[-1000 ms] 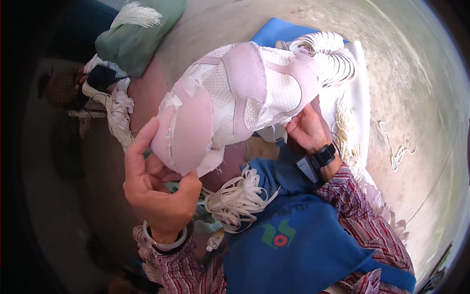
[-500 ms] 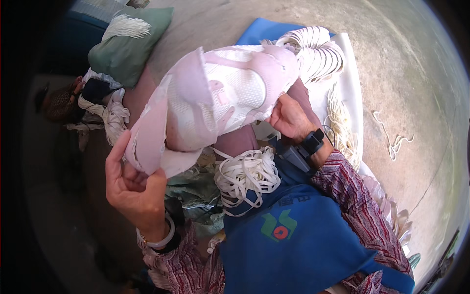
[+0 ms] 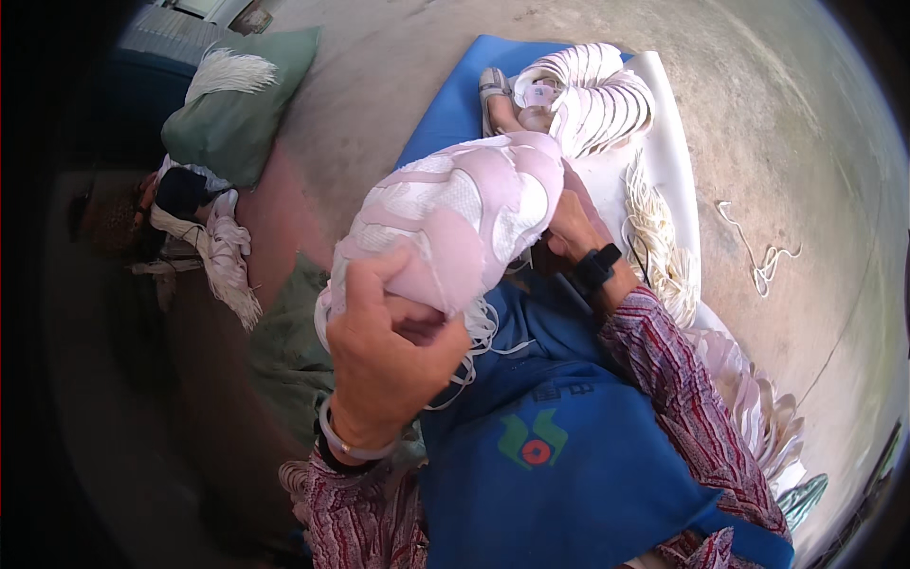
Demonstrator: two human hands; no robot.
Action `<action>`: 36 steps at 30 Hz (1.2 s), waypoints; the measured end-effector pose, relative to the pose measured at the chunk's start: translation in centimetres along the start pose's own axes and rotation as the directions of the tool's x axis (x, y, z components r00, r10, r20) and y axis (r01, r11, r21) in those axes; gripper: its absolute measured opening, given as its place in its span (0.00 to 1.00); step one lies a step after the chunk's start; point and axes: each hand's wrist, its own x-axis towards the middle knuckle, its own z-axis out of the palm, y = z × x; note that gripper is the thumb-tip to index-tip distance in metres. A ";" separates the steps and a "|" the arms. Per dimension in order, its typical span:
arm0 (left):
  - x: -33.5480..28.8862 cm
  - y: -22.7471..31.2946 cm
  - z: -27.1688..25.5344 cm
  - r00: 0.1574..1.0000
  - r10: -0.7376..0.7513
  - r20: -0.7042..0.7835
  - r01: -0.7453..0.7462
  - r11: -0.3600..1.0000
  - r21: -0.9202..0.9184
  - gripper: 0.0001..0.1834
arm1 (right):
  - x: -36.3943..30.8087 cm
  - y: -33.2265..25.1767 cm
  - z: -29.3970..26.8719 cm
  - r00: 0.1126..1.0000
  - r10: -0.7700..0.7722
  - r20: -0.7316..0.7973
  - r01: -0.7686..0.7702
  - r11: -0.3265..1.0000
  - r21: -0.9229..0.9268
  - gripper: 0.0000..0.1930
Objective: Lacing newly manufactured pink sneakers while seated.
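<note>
A pink and white shoe upper, partly mesh, is held up over my lap and slants away to the upper right. My left hand pinches the near end of it, with thumb and fingers closed round a pink padded part. At the far right end my right hand grips the upper's edge; some of its fingers are hidden beneath. A heap of flat white laces lies under the upper, mostly covered by it. My blue apron spreads below both hands.
On a white sheet over a blue mat stands a curved row of pale pieces. Cream laces lie beside it. A green sack is at the far left, a loose lace on the right-hand floor.
My left hand has moved right and turned over, shifting its hold on the upper. The upper has come closer and down, its near end swung right, covering more laces.
</note>
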 end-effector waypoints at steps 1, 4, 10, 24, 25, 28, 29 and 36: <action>1.2 -0.9 -0.3 1.000 -0.001 0.011 0.001 1.000 -0.002 0.32 | 1.0 0.2 -0.1 1.000 0.011 -0.027 -0.016 0.982 -0.191 0.15; 5.2 -1.5 -1.6 0.983 -0.159 0.094 0.162 0.987 -0.023 0.38 | 4.1 3.7 -1.9 0.970 -0.238 0.042 0.194 0.664 -0.722 0.17; 4.3 -7.4 -4.4 0.999 -0.021 -0.047 0.029 0.983 0.181 0.51 | 1.0 -1.7 1.5 0.955 0.205 -0.216 -0.221 0.974 -0.053 0.27; 10.6 -14.7 -4.6 0.938 -0.252 0.237 0.264 0.964 -0.020 0.43 | -12.9 -13.3 7.1 0.845 -0.469 0.258 0.532 0.687 -0.495 0.38; 10.5 -13.6 -4.4 0.939 -0.247 0.239 0.262 0.964 -0.033 0.43 | -13.2 -13.8 8.4 0.808 -0.472 0.352 0.587 0.594 -0.550 0.42; 8.7 -11.0 -3.5 0.898 -0.352 0.263 0.283 0.921 0.269 0.49 | -11.3 -13.3 9.7 0.843 -0.426 0.327 0.532 0.575 -0.621 0.47; 8.2 -11.0 -3.2 0.900 -0.360 0.247 0.295 0.918 0.266 0.49 | -10.3 -12.8 9.9 0.863 -0.412 0.291 0.502 0.641 -0.581 0.47; 7.0 -13.9 -2.8 0.884 -0.414 0.217 0.387 0.909 0.158 0.38 | -7.3 -12.5 10.9 0.800 -0.455 0.392 0.578 0.406 -0.708 0.40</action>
